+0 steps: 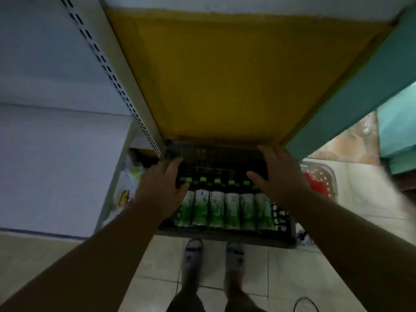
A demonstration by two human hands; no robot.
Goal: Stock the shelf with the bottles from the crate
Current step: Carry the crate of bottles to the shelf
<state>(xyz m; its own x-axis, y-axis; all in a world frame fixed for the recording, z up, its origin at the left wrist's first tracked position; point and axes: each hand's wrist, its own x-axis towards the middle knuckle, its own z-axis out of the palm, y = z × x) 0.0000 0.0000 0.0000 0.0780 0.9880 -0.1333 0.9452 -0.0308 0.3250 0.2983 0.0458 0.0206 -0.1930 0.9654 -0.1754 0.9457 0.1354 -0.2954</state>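
A black plastic crate point(282, 224) stands on the tiled floor, partly under a yellow shelf point(236, 75). Inside it lies a row of several dark bottles point(231, 208) with green caps and white-green labels, caps pointing away from me. My left hand point(161, 188) reaches down over the crate's left end, fingers spread near the leftmost bottle's cap. Over the right end hovers my right hand point(279, 176), fingers apart, thumb towards the bottles. Neither hand holds anything that I can see. The far part of the crate is dark and hard to read.
A perforated grey shelf upright point(126, 86) runs along the yellow shelf's left edge, with a pale wall panel point(56, 154) beyond. A teal unit point(360, 97) flanks the right. A basket with red contents point(319, 183) sits at right. My two feet point(213, 255) stand before the crate.
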